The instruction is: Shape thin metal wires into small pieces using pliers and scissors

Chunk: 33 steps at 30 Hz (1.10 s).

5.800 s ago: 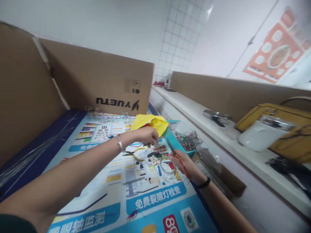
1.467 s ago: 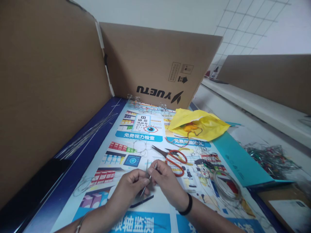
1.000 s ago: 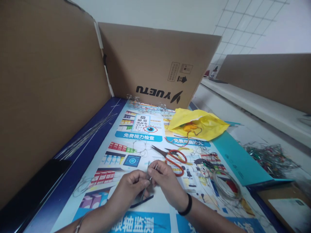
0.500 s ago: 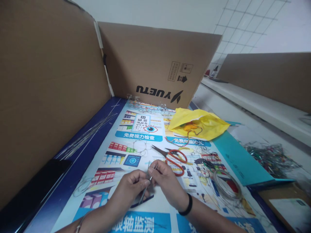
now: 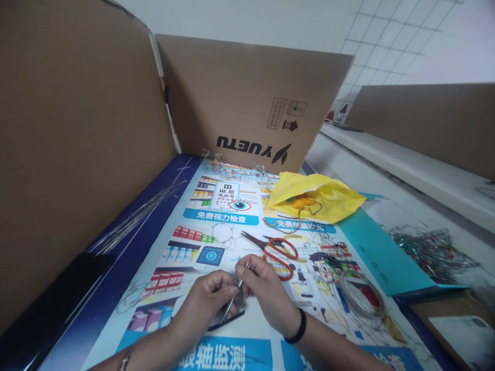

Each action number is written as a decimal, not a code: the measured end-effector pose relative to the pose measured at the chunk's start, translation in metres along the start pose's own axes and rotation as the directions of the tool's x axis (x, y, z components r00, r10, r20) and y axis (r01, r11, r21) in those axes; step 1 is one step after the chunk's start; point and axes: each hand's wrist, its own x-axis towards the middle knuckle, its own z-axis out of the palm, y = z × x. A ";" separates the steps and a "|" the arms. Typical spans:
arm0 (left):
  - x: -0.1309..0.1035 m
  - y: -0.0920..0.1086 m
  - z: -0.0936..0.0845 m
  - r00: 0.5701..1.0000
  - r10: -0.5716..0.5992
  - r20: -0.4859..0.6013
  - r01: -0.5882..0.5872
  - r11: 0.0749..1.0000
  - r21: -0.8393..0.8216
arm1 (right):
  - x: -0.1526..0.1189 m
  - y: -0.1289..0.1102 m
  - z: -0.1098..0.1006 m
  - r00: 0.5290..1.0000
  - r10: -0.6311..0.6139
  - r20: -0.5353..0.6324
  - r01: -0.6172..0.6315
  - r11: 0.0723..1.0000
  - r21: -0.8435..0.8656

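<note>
Both hands meet over the printed sheet (image 5: 247, 325) near the front. My left hand (image 5: 216, 293) is closed, thumb and fingers pinching the lower part of a thin silvery rod (image 5: 240, 283). Beside it, my right hand (image 5: 261, 283) pinches the same rod nearer its upper end. The rod slants from upper right to lower left. Its exact kind is too small to tell. Scissors with orange-red handles (image 5: 284, 257) lie just beyond my right hand, blades pointing left. A black band is round my right wrist.
A yellow pouch (image 5: 328, 198) lies at the back right. Coiled wire (image 5: 361, 293) and a wire heap (image 5: 433, 255) are to the right. Long thin wires (image 5: 143, 214) lie on the left. Cardboard panels (image 5: 240, 98) stand behind and at left.
</note>
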 end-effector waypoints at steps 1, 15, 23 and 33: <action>0.000 0.000 0.000 1.000 -0.004 0.003 0.004 1.000 -0.001 | 0.000 0.000 0.000 1.000 0.001 -0.002 -0.001 1.000 -0.002; 0.001 -0.001 0.000 1.000 0.004 0.002 -0.004 1.000 0.002 | -0.001 -0.001 0.000 1.000 -0.002 0.008 0.002 1.000 -0.005; 0.000 -0.003 0.000 1.000 -0.020 0.000 0.020 1.000 -0.007 | 0.000 0.003 -0.001 0.999 -0.037 0.027 0.037 0.999 -0.019; 0.001 -0.003 0.000 1.000 -0.011 -0.003 0.011 1.000 -0.028 | -0.002 -0.001 0.002 1.000 -0.019 0.004 0.019 0.999 -0.039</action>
